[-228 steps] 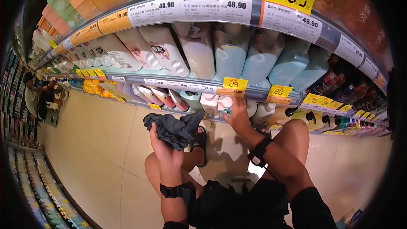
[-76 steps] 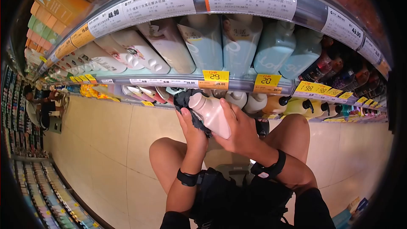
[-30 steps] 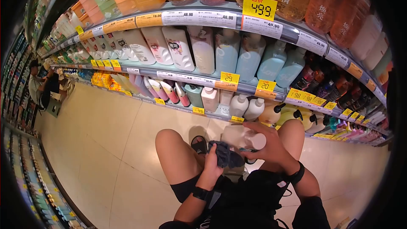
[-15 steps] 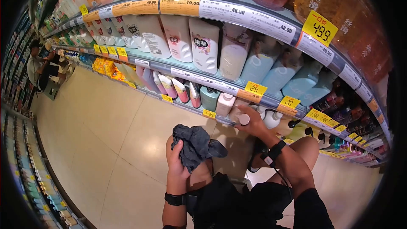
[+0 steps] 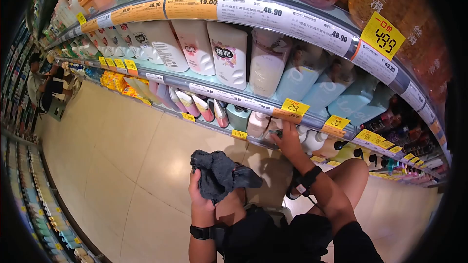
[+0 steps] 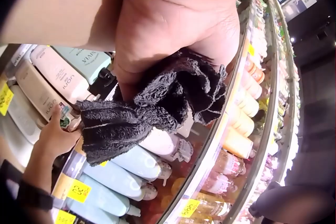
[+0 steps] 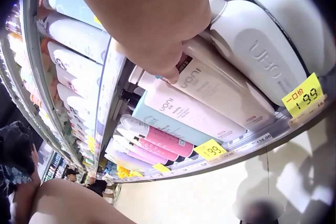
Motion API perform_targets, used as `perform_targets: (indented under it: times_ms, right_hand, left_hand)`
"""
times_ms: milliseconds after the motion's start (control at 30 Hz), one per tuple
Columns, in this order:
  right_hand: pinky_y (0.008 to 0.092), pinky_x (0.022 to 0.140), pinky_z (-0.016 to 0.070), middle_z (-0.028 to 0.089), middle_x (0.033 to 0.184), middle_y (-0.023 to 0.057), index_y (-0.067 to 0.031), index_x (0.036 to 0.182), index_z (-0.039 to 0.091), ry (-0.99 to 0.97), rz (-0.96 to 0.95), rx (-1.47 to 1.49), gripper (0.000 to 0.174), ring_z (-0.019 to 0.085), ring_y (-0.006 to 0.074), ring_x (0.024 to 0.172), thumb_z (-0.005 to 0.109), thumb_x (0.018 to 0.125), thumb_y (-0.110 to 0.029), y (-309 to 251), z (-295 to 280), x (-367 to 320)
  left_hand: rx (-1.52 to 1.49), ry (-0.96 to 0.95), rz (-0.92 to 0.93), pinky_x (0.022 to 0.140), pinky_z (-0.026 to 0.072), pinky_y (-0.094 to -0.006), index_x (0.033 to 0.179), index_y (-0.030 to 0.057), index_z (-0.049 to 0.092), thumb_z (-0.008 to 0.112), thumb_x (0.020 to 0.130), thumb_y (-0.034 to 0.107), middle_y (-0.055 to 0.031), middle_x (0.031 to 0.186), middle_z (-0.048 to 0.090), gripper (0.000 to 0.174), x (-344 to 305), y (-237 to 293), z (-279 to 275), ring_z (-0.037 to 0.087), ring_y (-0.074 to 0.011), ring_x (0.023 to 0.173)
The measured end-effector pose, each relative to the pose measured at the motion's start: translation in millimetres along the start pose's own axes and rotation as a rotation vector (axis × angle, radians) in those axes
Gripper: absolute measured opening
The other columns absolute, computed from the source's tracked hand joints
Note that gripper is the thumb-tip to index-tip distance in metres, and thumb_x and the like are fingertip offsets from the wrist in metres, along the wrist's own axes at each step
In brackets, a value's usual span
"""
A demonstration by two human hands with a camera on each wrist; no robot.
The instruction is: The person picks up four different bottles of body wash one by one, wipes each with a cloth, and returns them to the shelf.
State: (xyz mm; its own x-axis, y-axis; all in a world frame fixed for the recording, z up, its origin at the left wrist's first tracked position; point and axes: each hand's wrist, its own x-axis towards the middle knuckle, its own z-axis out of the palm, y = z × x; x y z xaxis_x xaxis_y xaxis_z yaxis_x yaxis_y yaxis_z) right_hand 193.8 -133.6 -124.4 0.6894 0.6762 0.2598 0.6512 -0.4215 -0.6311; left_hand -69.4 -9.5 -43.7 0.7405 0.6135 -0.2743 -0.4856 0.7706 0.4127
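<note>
In the head view my left hand [image 5: 196,192] grips a crumpled dark grey cloth [image 5: 213,175], held up over my knee, away from the shelf. The left wrist view shows the cloth's folds bunched under the palm, with one end hanging loose. My right hand [image 5: 291,145] reaches in under the price rail to the lowest shelf. There it holds the upper part of a pale pink-beige plastic bottle [image 7: 226,90], which stands in the row; its cap is hidden by the hand. A similar pink bottle [image 7: 184,106] stands right beside it, and a white bottle [image 7: 252,50] on the other side.
Just above the right hand runs the middle shelf's rail with a yellow price tag [image 5: 295,107]. White and blue bottles [image 5: 302,75] line that shelf. A teal bottle [image 5: 238,116] stands left of the pink ones. Another person [image 5: 41,85] sits far down the aisle.
The right hand took the bottle off the shelf, held it against the cloth, turned it, then carried it back into the row. The left hand has drawn away with the cloth.
</note>
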Motion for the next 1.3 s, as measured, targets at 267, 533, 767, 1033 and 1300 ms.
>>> perform_targets:
  times_ms: [267, 533, 767, 1033, 1300]
  right_hand:
    - [0.0437, 0.098, 0.0358, 0.043, 0.12, 0.0266, 0.0059, 0.126, 0.037, 0.032, 0.08, 0.005, 0.065, 0.041, 0.0418, 0.114, 0.068, 0.071, -0.008, -14.2, -8.4, -12.4]
    - [0.0397, 0.092, 0.0419, 0.056, 0.109, 0.0182, -0.0002, 0.112, 0.053, -0.097, -0.01, 0.116, 0.044, 0.052, 0.0357, 0.104, 0.067, 0.073, -0.016, -40.4, -83.0, -84.0]
    - [0.0264, 0.07, 0.0484, 0.064, 0.086, 0.0071, 0.0011, 0.095, 0.061, 0.131, 0.31, 0.361, 0.019, 0.061, 0.0135, 0.077, 0.064, 0.078, -0.009, -34.3, -273.2, -154.4]
    - [0.0359, 0.071, 0.0502, 0.063, 0.088, 0.0182, 0.0035, 0.103, 0.054, 0.31, 0.308, 0.05, 0.04, 0.063, 0.0297, 0.08, 0.071, 0.069, -0.01, 119.0, -205.3, -147.9]
    - [0.0434, 0.078, 0.0446, 0.058, 0.093, 0.0223, 0.0031, 0.099, 0.054, 0.433, 0.436, 0.072, 0.05, 0.055, 0.04, 0.089, 0.079, 0.065, -0.023, 172.5, -103.7, -111.4]
  left_hand:
    - [-0.012, 0.018, -0.018, 0.096, 0.0403, -0.0477, 0.129, 0.001, 0.042, 0.044, 0.09, 0.042, -0.0179, 0.119, 0.054, 0.057, -1.4, -2.7, 4.9, 0.054, -0.035, 0.106]
    - [-0.04, -0.058, -0.05, 0.091, 0.0452, -0.0458, 0.127, 0.0023, 0.045, 0.041, 0.091, 0.042, -0.017, 0.111, 0.059, 0.054, -3.3, -15.5, 31.4, 0.059, -0.0324, 0.098]
    - [-0.005, -0.077, -0.127, 0.088, 0.0464, -0.0432, 0.122, 0.0047, 0.05, 0.044, 0.092, 0.037, -0.014, 0.106, 0.061, 0.045, -8.9, -55.8, 68.5, 0.059, -0.0289, 0.093]
    - [0.059, -0.151, -0.432, 0.087, 0.047, -0.0442, 0.123, 0.003, 0.049, 0.044, 0.092, 0.036, -0.0146, 0.11, 0.059, 0.045, -34.9, -124.6, 123.4, 0.059, -0.0306, 0.095]
    - [0.041, -0.172, -0.463, 0.099, 0.0391, -0.0477, 0.129, 0.0043, 0.042, 0.047, 0.089, 0.035, -0.0158, 0.126, 0.051, 0.051, -41.0, -126.8, 93.1, 0.052, -0.0336, 0.112]
